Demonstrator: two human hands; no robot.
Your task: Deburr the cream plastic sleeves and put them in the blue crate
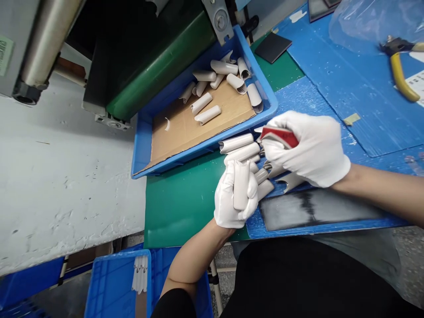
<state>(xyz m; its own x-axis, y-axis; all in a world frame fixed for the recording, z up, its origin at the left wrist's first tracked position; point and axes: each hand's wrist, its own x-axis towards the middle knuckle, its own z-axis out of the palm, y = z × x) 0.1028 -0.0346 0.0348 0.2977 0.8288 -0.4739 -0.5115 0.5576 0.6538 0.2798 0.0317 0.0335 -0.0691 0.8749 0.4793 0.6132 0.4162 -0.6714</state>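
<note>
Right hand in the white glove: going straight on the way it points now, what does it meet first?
Probably the white curled tubes lying just ahead of the gloved right hand; the red object it grips would touch them first, though depth is hard to judge.

curled sleeves [207, 115] on cardboard [179, 132] in a plastic tray [198, 148], pliers [399, 73] to its right, second crate [112, 282] below

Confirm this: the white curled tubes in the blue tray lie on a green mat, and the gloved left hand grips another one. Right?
Wrong: in the head view, the white curled tubes in the blue tray lie on a cardboard sheet, not a green mat. The gloved left hand does grip another.
</note>
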